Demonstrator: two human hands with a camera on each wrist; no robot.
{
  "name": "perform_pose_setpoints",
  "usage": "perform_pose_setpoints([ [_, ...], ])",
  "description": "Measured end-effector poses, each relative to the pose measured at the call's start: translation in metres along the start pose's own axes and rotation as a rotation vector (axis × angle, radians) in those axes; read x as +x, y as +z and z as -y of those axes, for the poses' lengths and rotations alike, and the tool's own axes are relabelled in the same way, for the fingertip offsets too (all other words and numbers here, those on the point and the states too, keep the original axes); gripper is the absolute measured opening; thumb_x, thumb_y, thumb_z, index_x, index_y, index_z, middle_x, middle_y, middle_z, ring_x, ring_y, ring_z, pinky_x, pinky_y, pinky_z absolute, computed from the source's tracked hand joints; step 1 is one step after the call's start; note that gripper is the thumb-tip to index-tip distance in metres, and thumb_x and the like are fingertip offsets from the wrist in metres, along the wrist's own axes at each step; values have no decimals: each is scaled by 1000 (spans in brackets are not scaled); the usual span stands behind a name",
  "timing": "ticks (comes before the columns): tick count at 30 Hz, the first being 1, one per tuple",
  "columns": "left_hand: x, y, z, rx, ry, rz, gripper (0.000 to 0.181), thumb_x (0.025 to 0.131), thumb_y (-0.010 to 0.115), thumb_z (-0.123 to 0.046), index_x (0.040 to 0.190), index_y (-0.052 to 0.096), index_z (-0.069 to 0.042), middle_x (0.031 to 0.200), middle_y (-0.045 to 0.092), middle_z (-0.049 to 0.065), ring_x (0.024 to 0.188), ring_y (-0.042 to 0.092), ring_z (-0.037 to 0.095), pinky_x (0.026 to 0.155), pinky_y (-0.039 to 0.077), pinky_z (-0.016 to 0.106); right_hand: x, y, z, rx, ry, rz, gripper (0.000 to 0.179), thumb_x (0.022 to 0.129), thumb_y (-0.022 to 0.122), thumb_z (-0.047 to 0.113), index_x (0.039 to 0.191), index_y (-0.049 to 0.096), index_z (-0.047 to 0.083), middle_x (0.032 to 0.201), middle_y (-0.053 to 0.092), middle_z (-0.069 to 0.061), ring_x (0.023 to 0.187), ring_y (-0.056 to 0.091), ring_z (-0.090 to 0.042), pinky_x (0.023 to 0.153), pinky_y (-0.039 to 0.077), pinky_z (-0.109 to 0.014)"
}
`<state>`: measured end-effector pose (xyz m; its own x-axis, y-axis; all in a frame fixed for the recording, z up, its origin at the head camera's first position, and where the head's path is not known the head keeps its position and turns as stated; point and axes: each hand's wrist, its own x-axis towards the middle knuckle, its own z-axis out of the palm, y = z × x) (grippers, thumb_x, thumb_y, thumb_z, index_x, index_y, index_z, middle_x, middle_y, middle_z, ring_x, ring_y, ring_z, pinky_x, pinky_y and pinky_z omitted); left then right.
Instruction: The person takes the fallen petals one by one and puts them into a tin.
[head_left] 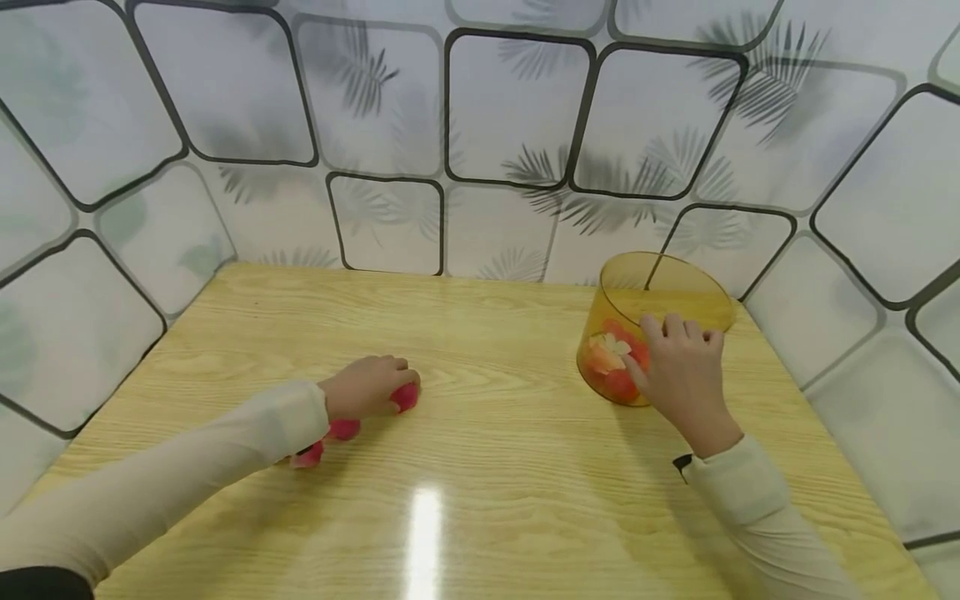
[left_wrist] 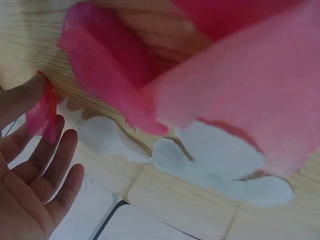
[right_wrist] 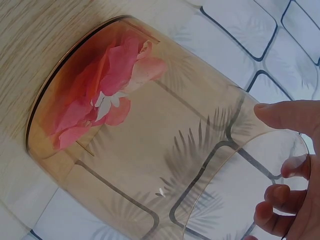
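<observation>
My left hand (head_left: 363,387) is over the left half of the table. In the left wrist view it pinches a small pink petal (left_wrist: 42,112) between thumb and forefinger, the other fingers spread. More pink petals (head_left: 344,429) lie by that wrist, partly behind the sleeve; up close, one curled petal (left_wrist: 105,70) shows near white petals (left_wrist: 210,155). My right hand (head_left: 686,375) grips the rim of a clear amber container (head_left: 597,312), thumb outside and fingertips inside. Red, pink and peach petals with a white flower piece (right_wrist: 106,106) are piled at its bottom.
The wooden table (head_left: 480,333) has a bright light reflection near its front. A patterned curtain (head_left: 517,108) with dark outlined squares and leaf prints stands along the back and both sides. The container is close to the table's back right corner.
</observation>
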<state>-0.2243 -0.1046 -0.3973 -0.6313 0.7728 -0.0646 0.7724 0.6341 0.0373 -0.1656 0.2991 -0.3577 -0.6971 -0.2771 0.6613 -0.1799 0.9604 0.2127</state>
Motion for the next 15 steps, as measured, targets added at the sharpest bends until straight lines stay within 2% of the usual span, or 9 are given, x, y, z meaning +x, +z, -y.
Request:
perform_pose_setpoints([
  [6,3,0,-1,-5,-6,-13,31,77,77,-18,101,58,-12,95,65,3,86,63,21,79,51,36,0,-1,2,6,-1,-8,48,68,80,30,95,52,2,74,51,-18,64,51,-38,57,33,-47],
  [15,5,0,1,17,-1,-93,30,76,77,-23,94,56,-13,83,65,-1,72,59,15,70,49,32,1,-2,2,5,-3,-4,48,68,80,30,94,51,2,74,51,-18,65,51,-38,57,33,-46],
])
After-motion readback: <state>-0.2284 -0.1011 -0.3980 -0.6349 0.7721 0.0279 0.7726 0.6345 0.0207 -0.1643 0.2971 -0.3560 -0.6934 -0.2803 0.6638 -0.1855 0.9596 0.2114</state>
